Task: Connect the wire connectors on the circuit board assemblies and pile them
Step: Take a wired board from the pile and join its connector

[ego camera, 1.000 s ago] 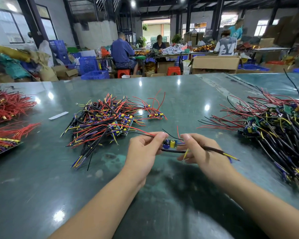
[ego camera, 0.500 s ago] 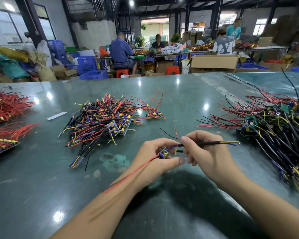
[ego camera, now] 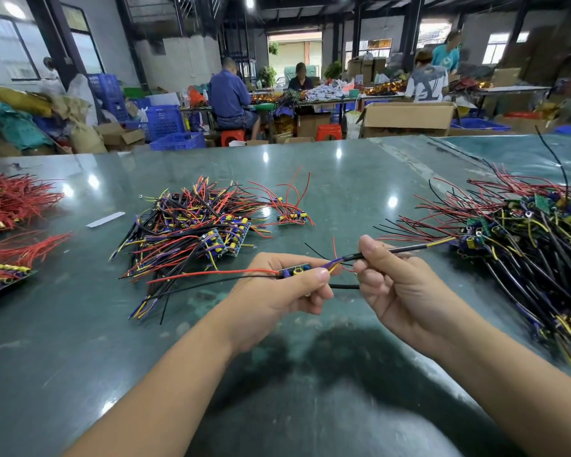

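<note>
I am seated at a dark green table (ego camera: 80, 357), looking down at my two bare hands raised just above its near middle. My left hand (ego camera: 277, 291) is closed around a small circuit board assembly (ego camera: 294, 270), pinched between thumb and fingers so its top shows. I judge I hold it this way to keep it steady while I work on its leads. The board's long axis runs left to right. A red wire (ego camera: 211, 275) trails from its left end, out toward the table's left edge, with a black one beside it.

My right hand (ego camera: 399, 285) is closed on a black sleeved wire bundle (ego camera: 406, 249) that leaves the board's right end. The bundle points right and slightly away from me, its yellow tips aimed at the right edge. Held taut like this, it looks ready for joining; I cannot see any connector itself.

A pile of finished-looking assemblies (ego camera: 195, 232) lies in the middle of the table, beyond my left hand. A larger tangled heap (ego camera: 524, 245) sits at the right edge, probably my supply. Bundles of red wires (ego camera: 14, 202) lie at the left edge.
</note>
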